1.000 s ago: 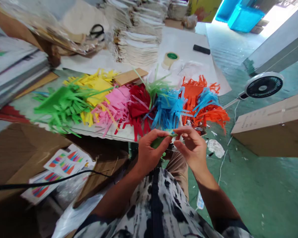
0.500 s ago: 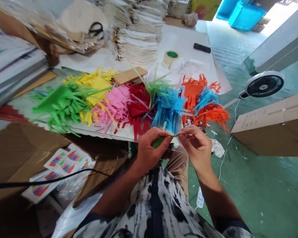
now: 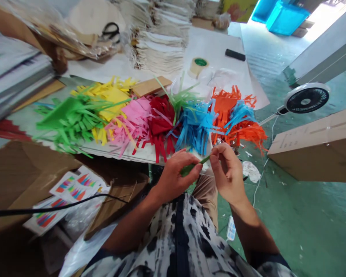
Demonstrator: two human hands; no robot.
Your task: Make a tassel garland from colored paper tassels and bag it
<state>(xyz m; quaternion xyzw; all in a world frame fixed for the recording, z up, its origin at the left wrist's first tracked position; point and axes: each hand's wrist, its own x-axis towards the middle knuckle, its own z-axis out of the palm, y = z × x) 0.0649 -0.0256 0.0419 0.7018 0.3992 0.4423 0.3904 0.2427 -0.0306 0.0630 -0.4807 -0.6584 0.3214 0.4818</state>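
Between my hands, just off the table's front edge, is a narrow green strip [image 3: 205,159], probably paper or fabric. My left hand [image 3: 177,171] is closed around its wider part, with green showing between thumb and fingers. Thumb and fingertips of my right hand [image 3: 226,169] pinch the thin end. Fringed bundles lie in a row beyond: green [image 3: 72,119], yellow [image 3: 113,105], pink [image 3: 137,113], dark red [image 3: 161,119], blue [image 3: 197,123] and orange [image 3: 227,104]. Pale green strips [image 3: 183,96] rest over the red and blue ones.
Behind the bundles are a tape roll [image 3: 198,67], a black bar-shaped object [image 3: 235,54], black scissors [image 3: 111,30] and stacked off-white material [image 3: 161,50]. A fan [image 3: 307,99] and cardboard box [image 3: 317,142] stand right. An open carton [image 3: 25,173] with printed sheets sits lower left.
My hands have moved slightly apart, and more of the green strip shows between them. My left hand has turned a little and sits lower over the strip.
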